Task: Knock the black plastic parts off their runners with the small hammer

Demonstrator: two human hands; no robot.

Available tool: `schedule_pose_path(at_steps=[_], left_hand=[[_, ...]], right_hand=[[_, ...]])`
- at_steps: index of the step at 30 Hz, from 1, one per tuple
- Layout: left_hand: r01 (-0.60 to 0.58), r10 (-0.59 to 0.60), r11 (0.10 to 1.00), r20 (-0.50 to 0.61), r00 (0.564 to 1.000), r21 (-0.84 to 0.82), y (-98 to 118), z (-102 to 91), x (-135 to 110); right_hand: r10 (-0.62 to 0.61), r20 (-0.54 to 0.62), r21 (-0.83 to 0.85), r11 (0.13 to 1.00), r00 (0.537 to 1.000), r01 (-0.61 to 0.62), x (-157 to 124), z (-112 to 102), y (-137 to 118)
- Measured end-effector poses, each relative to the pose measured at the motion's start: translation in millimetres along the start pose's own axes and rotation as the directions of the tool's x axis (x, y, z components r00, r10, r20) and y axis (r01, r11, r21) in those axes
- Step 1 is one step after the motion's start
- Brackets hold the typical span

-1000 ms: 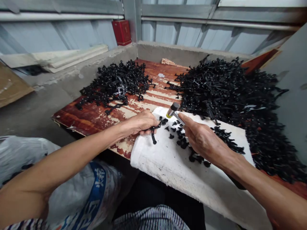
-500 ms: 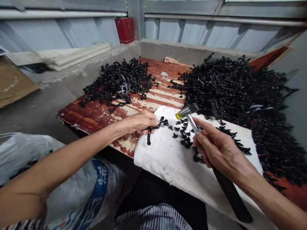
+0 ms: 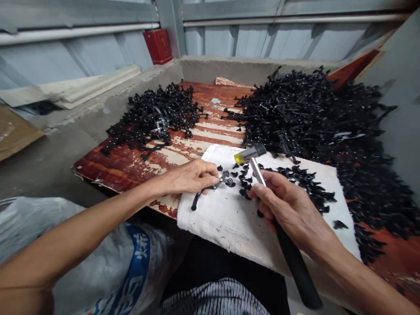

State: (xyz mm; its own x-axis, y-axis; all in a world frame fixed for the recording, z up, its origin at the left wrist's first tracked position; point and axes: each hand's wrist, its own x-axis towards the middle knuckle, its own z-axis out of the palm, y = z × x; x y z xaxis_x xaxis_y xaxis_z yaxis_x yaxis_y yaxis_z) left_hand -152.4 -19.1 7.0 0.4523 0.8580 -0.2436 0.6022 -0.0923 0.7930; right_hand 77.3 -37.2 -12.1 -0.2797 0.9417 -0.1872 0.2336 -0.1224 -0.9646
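My left hand [image 3: 190,177] pinches a black plastic strip part [image 3: 210,189] flat against a white pad [image 3: 229,223] on the bench. My right hand [image 3: 292,210] is wrapped round the black handle of a small hammer [image 3: 251,154], whose metal head with a yellow face hovers just above and right of the part. Several small black broken-off bits [image 3: 243,177] lie scattered on the pad between my two hands.
A large heap of black plastic parts [image 3: 315,118] covers the bench at the right, a smaller heap [image 3: 154,116] at the back left. The worn red board [image 3: 131,157] ends at a concrete ledge. A printed sack [image 3: 131,258] lies by my lap. A red box [image 3: 158,46] stands by the wall.
The hammer head rose from near the pad and now hovers a little left of before. My left hand slid the strip part further onto the pad, laying it flatter.
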Motion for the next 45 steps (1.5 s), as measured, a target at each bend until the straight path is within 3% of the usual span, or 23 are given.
schedule_pose_path(at_steps=[4, 8, 10, 13, 15, 17, 19, 20, 22, 29, 36, 45], left_hand=[[-0.108, 0.106, 0.985, 0.023, 0.994, 0.136, 12, 12.4, -5], [-0.056, 0.073, 0.975, -0.073, 0.995, 0.214, 9, 18.8, -9], [-0.016, 0.043, 0.992, -0.224, 0.974, 0.123, 1, 19.4, -11], [0.002, -0.096, 0.977, -0.434, 0.896, -0.211, -9, 20.2, -14], [0.028, -0.264, 0.857, -0.391, 0.882, -0.514, -9, 21.5, -15], [0.082, -0.370, 0.673, -0.239, 0.898, -0.735, -5, 23.4, -15], [0.146, -0.399, 0.544, -0.102, 0.911, -0.826, 1, 25.2, -14], [0.177, -0.400, 0.521, -0.056, 0.915, -0.835, 3, 25.9, -14], [0.198, -0.404, 0.522, -0.036, 0.914, -0.830, 5, 26.1, -11], [0.108, -0.482, 0.519, -0.186, 0.856, -0.848, -7, 10.1, 8], [0.159, -0.525, 0.484, -0.141, 0.839, -0.860, -22, -1.6, 24], [0.181, -0.544, 0.489, -0.136, 0.828, -0.853, -19, -3.0, 29]], right_hand=[[-0.073, 0.054, 0.006, 0.997, 0.996, 0.073, 23, 12, -6], [-0.080, 0.089, 0.047, 0.996, 0.993, 0.076, 30, 22, -4], [-0.078, 0.069, 0.061, 0.995, 0.995, 0.074, 30, 24, -3], [-0.072, 0.014, 0.089, 0.993, 0.997, 0.071, 30, 26, -3], [-0.070, -0.016, 0.106, 0.992, 0.997, 0.072, 30, 27, -4], [-0.072, -0.036, 0.121, 0.990, 0.997, 0.076, 31, 30, -6], [-0.074, -0.045, 0.132, 0.988, 0.996, 0.079, 31, 33, -8], [-0.074, -0.047, 0.137, 0.987, 0.996, 0.080, 31, 35, -9], [-0.070, -0.040, 0.143, 0.987, 0.997, 0.076, 31, 38, -8], [-0.040, -0.062, 0.161, 0.986, 0.997, 0.050, 8, 30, 0], [0.084, -0.039, 0.346, 0.936, 0.996, -0.066, -26, 28, 13], [0.104, -0.059, 0.460, 0.885, 0.993, -0.065, -31, 27, 20]])
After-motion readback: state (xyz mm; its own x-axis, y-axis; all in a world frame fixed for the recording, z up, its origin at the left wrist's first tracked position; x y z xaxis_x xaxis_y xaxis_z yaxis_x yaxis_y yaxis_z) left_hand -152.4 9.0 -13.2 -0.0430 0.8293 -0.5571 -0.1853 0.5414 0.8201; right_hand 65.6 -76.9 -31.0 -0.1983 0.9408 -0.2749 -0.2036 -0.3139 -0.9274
